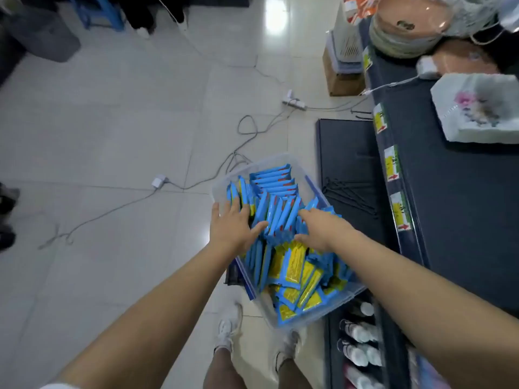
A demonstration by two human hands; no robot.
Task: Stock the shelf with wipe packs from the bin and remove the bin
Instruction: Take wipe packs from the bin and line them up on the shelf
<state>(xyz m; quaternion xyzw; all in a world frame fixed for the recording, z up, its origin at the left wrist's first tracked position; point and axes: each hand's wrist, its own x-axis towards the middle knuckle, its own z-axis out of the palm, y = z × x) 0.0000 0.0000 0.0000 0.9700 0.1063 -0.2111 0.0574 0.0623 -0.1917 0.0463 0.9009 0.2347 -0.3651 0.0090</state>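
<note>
Fingers spread and straight, the left hand (234, 227) lies flat on upright blue-and-yellow flat wipe packs (280, 217) — probably steadying a row. The right hand (318, 231) digs among them with its fingertips buried, so I cannot tell its grip. The packs fill a clear plastic bin (266, 161) at lower centre, beside the dark blue shelf (449, 197) — close for stocking.

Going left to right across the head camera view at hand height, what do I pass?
White plug adapter on the floor → left hand → right hand → yellow price label → dark shelf top.
</note>
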